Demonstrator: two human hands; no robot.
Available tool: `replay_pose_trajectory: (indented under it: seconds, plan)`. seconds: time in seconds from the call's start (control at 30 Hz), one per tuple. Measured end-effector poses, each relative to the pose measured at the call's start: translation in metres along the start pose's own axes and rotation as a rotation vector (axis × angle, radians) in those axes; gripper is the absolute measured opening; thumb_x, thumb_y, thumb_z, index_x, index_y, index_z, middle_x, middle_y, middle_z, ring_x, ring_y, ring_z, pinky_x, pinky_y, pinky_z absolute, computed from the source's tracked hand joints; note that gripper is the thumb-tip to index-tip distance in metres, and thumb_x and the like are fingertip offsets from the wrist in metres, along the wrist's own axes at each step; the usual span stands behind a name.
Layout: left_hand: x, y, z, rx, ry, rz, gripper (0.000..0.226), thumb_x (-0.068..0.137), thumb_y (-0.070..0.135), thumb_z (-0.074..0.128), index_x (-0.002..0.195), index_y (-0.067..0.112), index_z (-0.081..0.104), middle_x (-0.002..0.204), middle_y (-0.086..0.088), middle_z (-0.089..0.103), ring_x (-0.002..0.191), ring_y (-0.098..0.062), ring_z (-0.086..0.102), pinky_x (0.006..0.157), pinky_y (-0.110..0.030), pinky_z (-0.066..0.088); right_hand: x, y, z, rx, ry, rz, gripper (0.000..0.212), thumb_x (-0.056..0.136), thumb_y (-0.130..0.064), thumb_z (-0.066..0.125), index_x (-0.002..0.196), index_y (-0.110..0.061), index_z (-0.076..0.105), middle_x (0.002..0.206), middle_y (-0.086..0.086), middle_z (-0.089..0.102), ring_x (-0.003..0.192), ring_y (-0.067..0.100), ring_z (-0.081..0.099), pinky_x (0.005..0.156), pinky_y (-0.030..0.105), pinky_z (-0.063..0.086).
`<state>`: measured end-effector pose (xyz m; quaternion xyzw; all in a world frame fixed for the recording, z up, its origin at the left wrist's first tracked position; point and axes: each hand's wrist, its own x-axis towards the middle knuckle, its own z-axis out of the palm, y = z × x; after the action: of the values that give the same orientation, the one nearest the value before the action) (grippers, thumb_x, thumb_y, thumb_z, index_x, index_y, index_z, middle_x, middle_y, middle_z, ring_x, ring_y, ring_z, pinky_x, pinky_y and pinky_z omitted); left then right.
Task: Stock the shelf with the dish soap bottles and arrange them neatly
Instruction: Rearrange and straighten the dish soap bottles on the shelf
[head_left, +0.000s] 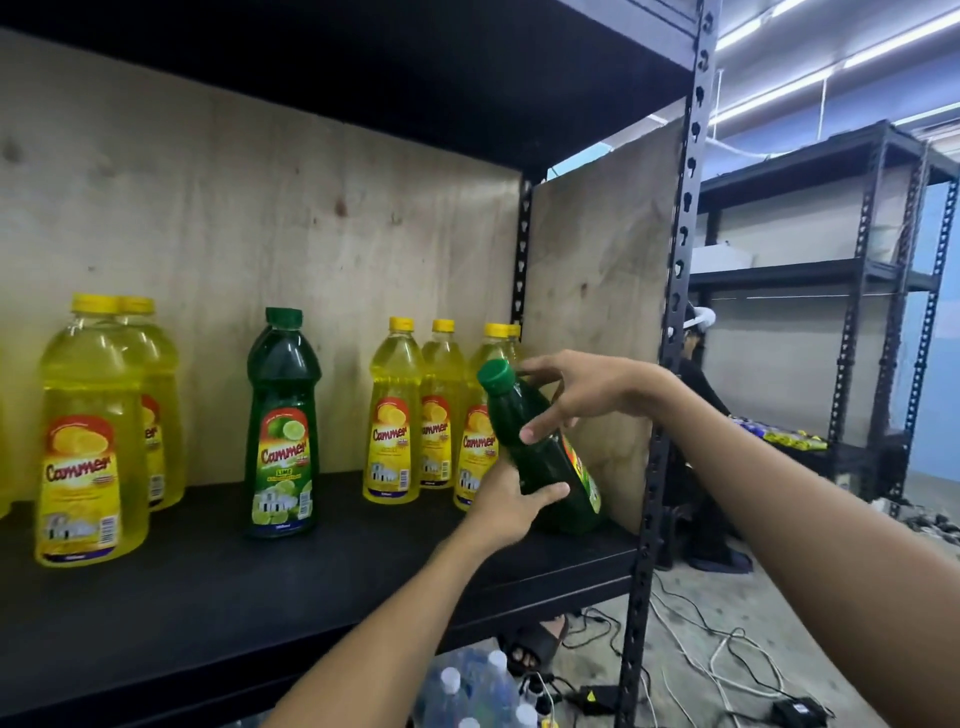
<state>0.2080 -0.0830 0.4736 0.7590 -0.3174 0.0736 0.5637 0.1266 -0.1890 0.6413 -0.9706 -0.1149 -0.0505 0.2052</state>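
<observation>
A green dish soap bottle (540, 457) leans to the left at the right end of the black shelf (218, 587), its base on the board. My left hand (506, 506) grips its lower body from the front. My right hand (576, 389) holds its shoulder just under the green cap. Behind it stand several small yellow bottles (392, 415) in a tight group. Another green bottle (282, 426) stands upright mid-shelf, with a second one hidden behind it. Two large yellow bottles (91, 441) stand at the left.
Plywood panels back the shelf and close its right side (597, 291). A black perforated upright (670, 338) stands at the front right corner. Water bottles (467, 691), a sandalled foot and cables lie on the floor below. Another rack (872, 291) and a person stand beyond.
</observation>
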Motion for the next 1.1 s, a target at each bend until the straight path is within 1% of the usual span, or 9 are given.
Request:
replay_pose_trajectory:
  seconds: [0.1, 0.2, 0.37, 0.47, 0.57, 0.67, 0.8, 0.97, 1.1]
  plan:
    - [-0.003, 0.006, -0.04, 0.067, -0.171, 0.041, 0.076, 0.081, 0.035, 0.078, 0.144, 0.028, 0.035, 0.132, 0.019, 0.049, 0.124, 0.0, 0.044, 0.084, 0.005, 0.033, -0.003, -0.012, -0.003, 0.024, 0.04, -0.129, 0.07, 0.069, -0.036, 0.089, 0.131, -0.036, 0.057, 0.127, -0.016, 0.061, 0.114, 0.011, 0.059, 0.098, 0.034, 0.05]
    - [-0.012, 0.015, -0.088, 0.042, -0.272, 0.001, 0.086, 0.079, 0.031, 0.081, 0.149, 0.031, 0.031, 0.146, 0.013, 0.047, 0.131, -0.004, 0.044, 0.096, -0.011, 0.04, 0.001, -0.027, 0.007, 0.147, 0.132, -0.21, 0.053, 0.068, -0.038, 0.09, 0.115, -0.034, 0.066, 0.117, -0.016, 0.07, 0.111, 0.004, 0.064, 0.1, 0.028, 0.048]
    - [-0.067, 0.005, -0.143, 0.018, -0.083, -0.101, 0.099, 0.07, 0.046, 0.085, 0.149, 0.044, 0.026, 0.13, 0.026, 0.045, 0.116, 0.01, 0.046, 0.094, -0.012, 0.042, 0.028, -0.061, 0.041, 0.369, 0.447, -0.092, 0.066, 0.059, -0.053, 0.089, 0.112, -0.018, 0.071, 0.101, -0.002, 0.076, 0.094, 0.013, 0.072, 0.088, 0.039, 0.06]
    - [-0.101, -0.013, -0.159, 0.239, 0.06, -0.121, 0.086, 0.061, 0.058, 0.085, 0.128, 0.049, 0.033, 0.108, 0.033, 0.045, 0.093, 0.029, 0.046, 0.073, 0.004, 0.037, 0.049, -0.095, 0.063, 0.448, 0.537, 0.017, 0.066, 0.055, -0.06, 0.088, 0.102, -0.018, 0.068, 0.101, 0.002, 0.073, 0.094, 0.019, 0.071, 0.084, 0.04, 0.06]
    - [-0.116, -0.022, -0.185, 0.272, 0.118, -0.171, 0.088, 0.059, 0.058, 0.086, 0.131, 0.044, 0.038, 0.111, 0.034, 0.052, 0.108, 0.011, 0.051, 0.087, -0.008, 0.038, 0.065, -0.131, 0.087, 0.369, 0.588, 0.031, 0.07, 0.05, -0.068, 0.085, 0.096, -0.018, 0.07, 0.095, 0.0, 0.073, 0.096, 0.021, 0.07, 0.08, 0.032, 0.056]
    - [-0.125, -0.026, -0.217, 0.289, 0.045, -0.263, 0.098, 0.059, 0.056, 0.088, 0.141, 0.032, 0.039, 0.125, 0.02, 0.058, 0.121, -0.004, 0.053, 0.1, -0.023, 0.044, 0.075, -0.159, 0.108, 0.287, 0.617, 0.06, 0.076, 0.051, -0.075, 0.08, 0.096, -0.015, 0.067, 0.097, 0.003, 0.073, 0.096, 0.025, 0.068, 0.071, 0.029, 0.049]
    - [-0.139, -0.027, -0.236, 0.287, 0.046, -0.301, 0.105, 0.061, 0.056, 0.087, 0.146, 0.029, 0.031, 0.105, 0.034, 0.05, 0.097, 0.016, 0.05, 0.078, -0.007, 0.041, 0.083, -0.181, 0.121, 0.267, 0.605, 0.02, 0.07, 0.056, -0.074, 0.078, 0.094, -0.015, 0.071, 0.094, 0.006, 0.074, 0.089, 0.026, 0.071, 0.075, 0.035, 0.059]
    - [-0.144, -0.032, -0.244, 0.264, 0.041, -0.316, 0.111, 0.059, 0.061, 0.085, 0.149, 0.027, 0.031, 0.14, 0.013, 0.052, 0.126, -0.005, 0.05, 0.108, -0.031, 0.043, 0.083, -0.19, 0.125, 0.259, 0.583, 0.012, 0.07, 0.059, -0.073, 0.077, 0.1, -0.016, 0.071, 0.098, 0.006, 0.074, 0.091, 0.025, 0.07, 0.077, 0.035, 0.059]
    - [-0.148, -0.036, -0.243, 0.276, 0.026, -0.32, 0.114, 0.059, 0.066, 0.082, 0.152, 0.028, 0.026, 0.139, 0.015, 0.049, 0.118, 0.001, 0.045, 0.094, -0.018, 0.037, 0.082, -0.184, 0.129, 0.266, 0.591, 0.04, 0.074, 0.059, -0.077, 0.073, 0.105, -0.02, 0.069, 0.103, 0.003, 0.073, 0.096, 0.025, 0.069, 0.077, 0.033, 0.057]
